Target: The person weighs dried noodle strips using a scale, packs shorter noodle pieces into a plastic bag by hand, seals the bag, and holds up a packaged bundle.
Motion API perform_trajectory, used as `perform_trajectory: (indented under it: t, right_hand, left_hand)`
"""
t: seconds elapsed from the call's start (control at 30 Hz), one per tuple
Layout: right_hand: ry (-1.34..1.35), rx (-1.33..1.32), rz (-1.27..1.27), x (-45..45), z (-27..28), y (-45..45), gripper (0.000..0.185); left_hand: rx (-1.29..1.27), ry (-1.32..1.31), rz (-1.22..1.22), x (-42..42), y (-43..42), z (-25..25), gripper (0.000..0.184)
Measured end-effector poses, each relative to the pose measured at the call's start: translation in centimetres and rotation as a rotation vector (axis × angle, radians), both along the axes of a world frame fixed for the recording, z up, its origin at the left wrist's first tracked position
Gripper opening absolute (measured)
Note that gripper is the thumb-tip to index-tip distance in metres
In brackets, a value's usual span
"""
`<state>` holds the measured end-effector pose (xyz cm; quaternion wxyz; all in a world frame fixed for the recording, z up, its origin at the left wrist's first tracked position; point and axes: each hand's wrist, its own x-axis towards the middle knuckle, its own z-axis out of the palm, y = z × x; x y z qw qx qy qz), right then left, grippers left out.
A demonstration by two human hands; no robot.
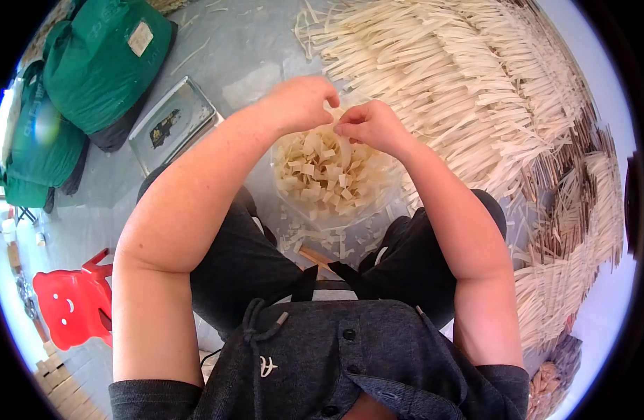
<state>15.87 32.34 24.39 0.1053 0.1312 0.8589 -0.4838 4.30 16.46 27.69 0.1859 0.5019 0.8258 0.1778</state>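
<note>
My two hands come close together above a clear, plastic-looking bowl [322, 222] heaped with pale, flat cut pieces [322, 175]. Between finger and thumb, my right hand [376, 127] pinches a thin pale strip [345, 150] that hangs down over the heap. My left hand [304, 103] is just beside it, its fingers curled inward toward the thumb. Whatever the left fingertips hold is too small to make out. The bowl stands on the floor between my feet, and its far rim is partly hidden by my hands.
A wide spread of long pale strips [420, 56] covers the floor at right. Green sacks [101, 63], a metal-rimmed tray [171, 126] and a red stool [70, 308] are at left. Scraps and a wooden stick [315, 257] lie near my feet.
</note>
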Motion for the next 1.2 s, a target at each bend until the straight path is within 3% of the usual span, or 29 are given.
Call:
perform_trajectory:
  t: [0.13,0.2,0.33,0.4,0.5,0.63,0.7,0.73,0.8,0.83,0.93,1.0,1.2]
  right_hand:
    - [-0.011,0.001,-0.019,-0.6,0.2,-0.3,0.018]
    - [-0.122,0.202,0.062,-1.0,0.3,-0.5,0.021]
    - [-0.287,0.291,0.161,-2.0,1.2,-0.8,0.02]
    - [-0.397,0.558,0.219,-2.9,0.1,-1.1,0.02]
    - [-0.171,0.768,0.162,-2.3,-1.2,-2.2,0.019]
    - [-0.23,0.795,0.207,-1.5,3.6,-3.4,0.023]
    - [0.067,0.739,0.204,-1.3,4.5,-3.8,0.024]
    - [0.065,0.737,0.208,-1.2,3.5,-4.3,0.024]
    - [0.448,0.18,0.178,-1.5,0.0,-5.5,0.016]
    - [0.449,0.177,0.176,-1.6,-0.6,-5.7,0.016]
    - [0.374,0.249,0.168,-2.1,-1.2,-6.0,0.012]
    - [0.389,0.567,0.218,-2.4,-0.8,-5.8,0.012]
    - [0.269,0.74,0.337,-2.1,-2.6,-6.8,0.01]
  left_hand:
    - [-0.119,0.014,0.016,-0.7,-0.7,0.7,0.035]
    - [-0.132,0.006,0.01,-1.0,-0.9,0.8,0.039]
    - [-0.097,-0.049,0.018,-1.5,-1.8,1.2,0.047]
    - [-0.061,-0.141,0.134,-1.3,-2.5,2.0,0.055]
    - [-0.092,-0.14,0.162,-1.3,-3.6,2.5,0.062]
    - [-0.255,-0.059,0.146,-1.3,-5.6,3.1,0.058]
    - [-0.484,-0.075,0.089,-1.2,-6.3,3.5,0.041]
    - [-0.485,-0.079,0.091,-1.1,-6.5,3.2,0.041]
    - [-0.376,-0.473,0.214,-1.0,-6.8,2.4,0.034]
    - [-0.379,-0.472,0.214,-1.1,-6.9,2.1,0.034]
    - [-0.315,-0.537,0.234,-1.2,-7.3,1.8,0.029]
    - [-0.247,-0.624,0.309,-1.0,-7.6,2.0,0.027]
    - [-0.192,-0.694,0.281,-0.1,-7.5,1.6,0.03]
